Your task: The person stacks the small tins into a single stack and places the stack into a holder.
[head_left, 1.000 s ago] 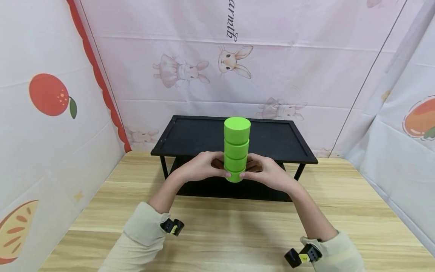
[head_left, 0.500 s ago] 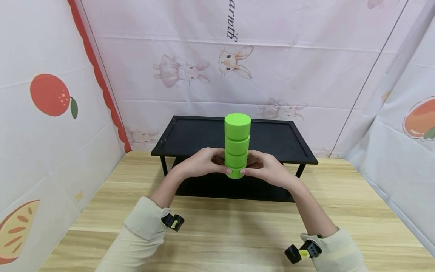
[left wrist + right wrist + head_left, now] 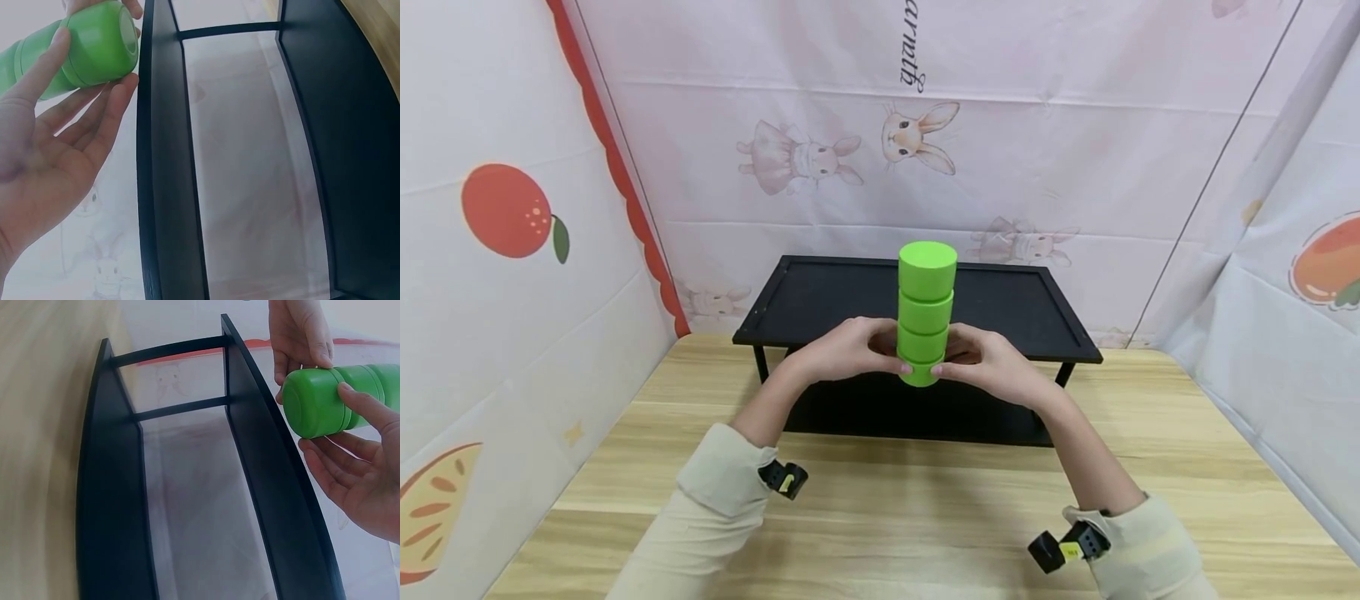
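Note:
Upright between both hands is a green ringed cylinder (image 3: 926, 315) made of several stacked sections, the top one slightly wider; whether these are separate pieces I cannot tell. My left hand (image 3: 848, 350) holds its lower part from the left, thumb in front and fingers behind. From the right, my right hand (image 3: 998, 365) grips the same lower part in the same way. In the left wrist view the cylinder's round base (image 3: 112, 44) shows beside the shelf edge. The right wrist view shows the cylinder (image 3: 315, 403) in the fingers of both hands.
Behind and below the hands stands a black two-tier shelf (image 3: 835, 300) on a wooden table (image 3: 880, 508). Its upper board has a raised rim. Printed cloth (image 3: 700, 150) hangs at the back and on both sides.
Both hands have risen a little with the green cylinder, moving it slightly up and to the right in the head view. The hold looks the same.

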A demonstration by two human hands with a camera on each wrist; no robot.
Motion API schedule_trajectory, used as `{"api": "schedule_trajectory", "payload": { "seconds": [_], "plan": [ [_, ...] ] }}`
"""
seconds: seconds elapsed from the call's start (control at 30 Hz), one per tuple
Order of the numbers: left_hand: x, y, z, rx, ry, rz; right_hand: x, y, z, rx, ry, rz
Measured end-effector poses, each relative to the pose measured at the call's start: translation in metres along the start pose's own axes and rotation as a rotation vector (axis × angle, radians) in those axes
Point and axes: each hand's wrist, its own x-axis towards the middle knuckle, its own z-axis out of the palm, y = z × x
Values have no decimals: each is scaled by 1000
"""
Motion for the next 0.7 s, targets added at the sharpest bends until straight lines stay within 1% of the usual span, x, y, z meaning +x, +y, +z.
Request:
{"api": "schedule_trajectory", "payload": {
  "seconds": [0.4, 0.7],
  "plan": [
    [7, 2, -6, 0, -3, -1, 4, -1, -6, 12, -9, 31],
    [12, 1, -9, -3, -5, 0, 9, 2, -9, -4, -5, 31]
  ]
}}
